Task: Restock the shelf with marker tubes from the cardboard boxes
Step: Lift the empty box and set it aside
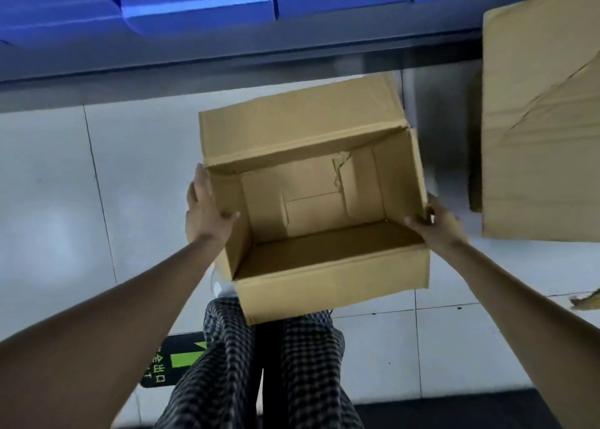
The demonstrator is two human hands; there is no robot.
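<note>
Empty cardboard box point(319, 208), open top toward the camera, no marker tubes visible inside, held above the tiled floor point(52, 185) and checked trousers point(227, 357); left hand point(207, 211) gripping the left wall with thumb hooked over the rim, right hand point(436, 222) clasping the right near corner with fingers curled inside. Step in hand, by appearance: disposal of a spent box rather than stocking, blue shelf bins point(194, 9) above and flattened cardboard point(542, 130) leaning to the right. Next move likely requiring release or collapse of this box beside that cardboard, then retrieval of a full one.
</note>
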